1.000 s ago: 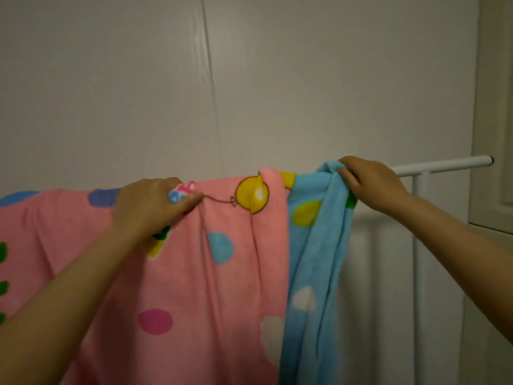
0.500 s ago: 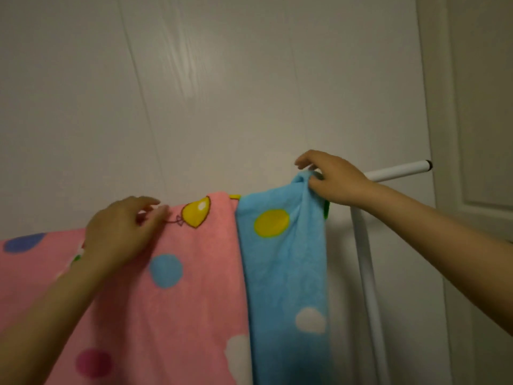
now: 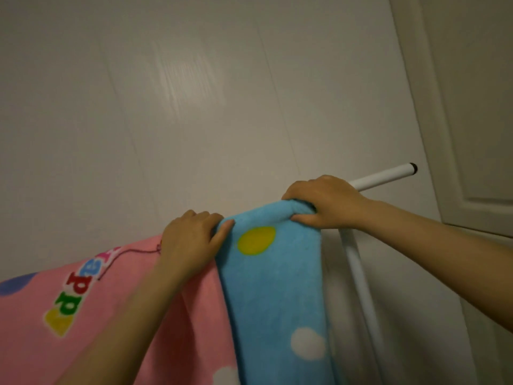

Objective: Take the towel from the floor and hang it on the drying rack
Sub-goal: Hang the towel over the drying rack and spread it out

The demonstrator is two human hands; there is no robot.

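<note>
A pink and blue towel (image 3: 272,287) with coloured dots and letters hangs over the top bar of the white drying rack (image 3: 380,179). My left hand (image 3: 191,240) grips the towel's top fold where the pink part meets the blue part. At the blue edge on the right, my right hand (image 3: 324,202) holds a bunched piece of towel against the bar. The bar under the towel is hidden.
A white wall (image 3: 194,107) stands right behind the rack. A white panelled door (image 3: 477,107) is at the right. The rack's white upright post (image 3: 361,284) runs down below my right hand.
My left hand slid right along the top fold to the pink-blue seam and closed on the fabric. My right hand kept its hold at the blue edge. The camera tilted.
</note>
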